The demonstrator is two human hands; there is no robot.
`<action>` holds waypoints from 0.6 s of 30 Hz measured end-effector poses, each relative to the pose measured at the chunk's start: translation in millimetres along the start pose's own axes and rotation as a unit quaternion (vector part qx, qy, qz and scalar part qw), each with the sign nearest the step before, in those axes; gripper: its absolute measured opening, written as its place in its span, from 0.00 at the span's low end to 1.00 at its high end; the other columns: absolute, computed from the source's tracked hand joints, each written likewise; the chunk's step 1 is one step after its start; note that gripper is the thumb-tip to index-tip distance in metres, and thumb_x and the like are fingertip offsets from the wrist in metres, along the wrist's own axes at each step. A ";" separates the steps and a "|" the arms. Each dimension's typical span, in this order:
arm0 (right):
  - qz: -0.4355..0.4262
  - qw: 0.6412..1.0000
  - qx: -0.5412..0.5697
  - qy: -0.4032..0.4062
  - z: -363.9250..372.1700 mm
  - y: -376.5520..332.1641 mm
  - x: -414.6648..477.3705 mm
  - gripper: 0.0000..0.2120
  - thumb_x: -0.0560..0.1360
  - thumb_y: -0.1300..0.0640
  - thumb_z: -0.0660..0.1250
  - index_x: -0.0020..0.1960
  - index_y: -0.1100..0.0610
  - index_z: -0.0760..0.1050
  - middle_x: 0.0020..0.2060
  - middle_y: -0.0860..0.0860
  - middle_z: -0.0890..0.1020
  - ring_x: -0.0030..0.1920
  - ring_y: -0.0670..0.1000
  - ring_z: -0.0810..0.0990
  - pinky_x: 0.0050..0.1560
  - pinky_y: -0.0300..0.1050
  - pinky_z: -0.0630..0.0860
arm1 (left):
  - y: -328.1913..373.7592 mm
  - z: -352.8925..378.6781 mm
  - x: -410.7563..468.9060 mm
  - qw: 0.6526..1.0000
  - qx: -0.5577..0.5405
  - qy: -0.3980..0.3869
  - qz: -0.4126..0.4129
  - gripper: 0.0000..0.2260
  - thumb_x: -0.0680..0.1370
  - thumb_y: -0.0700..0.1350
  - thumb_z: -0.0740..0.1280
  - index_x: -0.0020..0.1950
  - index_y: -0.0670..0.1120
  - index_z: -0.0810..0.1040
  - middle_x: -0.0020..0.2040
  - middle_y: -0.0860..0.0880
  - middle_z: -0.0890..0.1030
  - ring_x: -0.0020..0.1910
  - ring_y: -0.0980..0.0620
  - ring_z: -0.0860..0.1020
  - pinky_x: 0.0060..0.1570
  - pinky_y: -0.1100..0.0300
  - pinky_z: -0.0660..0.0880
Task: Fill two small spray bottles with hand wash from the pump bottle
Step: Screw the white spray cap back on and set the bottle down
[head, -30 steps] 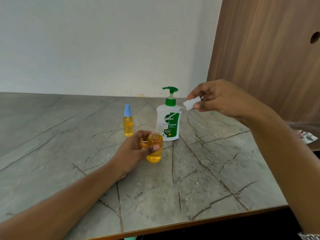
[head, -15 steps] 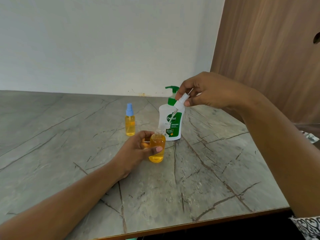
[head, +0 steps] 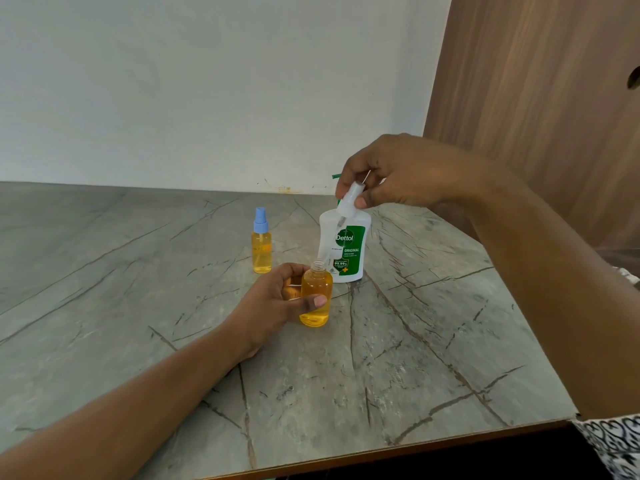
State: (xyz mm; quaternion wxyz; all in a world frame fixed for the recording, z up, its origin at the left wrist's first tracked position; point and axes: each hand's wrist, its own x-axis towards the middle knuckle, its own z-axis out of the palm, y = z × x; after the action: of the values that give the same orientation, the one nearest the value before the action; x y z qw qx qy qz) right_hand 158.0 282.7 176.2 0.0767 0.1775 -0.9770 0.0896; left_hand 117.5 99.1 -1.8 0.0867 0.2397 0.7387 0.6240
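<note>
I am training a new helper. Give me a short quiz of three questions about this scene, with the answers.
1. True or false: the blue-capped spray bottle stands untouched on the table.
2. The right hand pinches: A) a white sprayer head, B) a spoon, C) a cloth?
3. Which hand grips the open bottle?
Key: 1 true; 2 A; 3 the left hand.

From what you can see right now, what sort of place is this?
Probably a room in a home, though I cannot be sure: a grey marble-pattern tabletop stands against a plain white wall, a wood-grain panel rises at the right, and a household hand wash pump bottle stands on it.
</note>
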 end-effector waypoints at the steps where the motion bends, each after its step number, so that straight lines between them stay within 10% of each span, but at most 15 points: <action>1: 0.000 1.000 0.002 -0.007 2.5 -1.2 1.4 0.11 0.74 0.60 0.69 0.54 0.49 0.79 0.48 0.44 0.78 0.47 0.43 0.76 0.44 0.35 0.71 | -0.2 -0.1 -0.1 1.000 -0.001 -0.001 -0.001 0.20 0.65 0.47 0.74 0.54 0.53 0.74 0.51 0.51 0.82 0.49 0.55 0.81 0.50 0.63 0.77; 18: -0.040 0.992 0.000 -0.123 45.2 -19.0 15.2 0.12 0.74 0.61 0.68 0.56 0.52 0.78 0.52 0.48 0.80 0.51 0.46 0.77 0.51 0.43 0.74 | 0.5 -2.7 0.5 1.000 -0.014 -0.008 -0.002 0.25 0.61 0.48 0.74 0.57 0.46 0.76 0.49 0.49 0.83 0.48 0.51 0.82 0.51 0.58 0.77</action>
State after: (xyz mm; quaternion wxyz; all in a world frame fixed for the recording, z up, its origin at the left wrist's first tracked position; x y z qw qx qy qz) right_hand 145.4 251.0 137.9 -0.0402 0.2266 -0.9710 0.0644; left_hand 116.0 97.0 -0.6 0.0967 0.2422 0.7296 0.6322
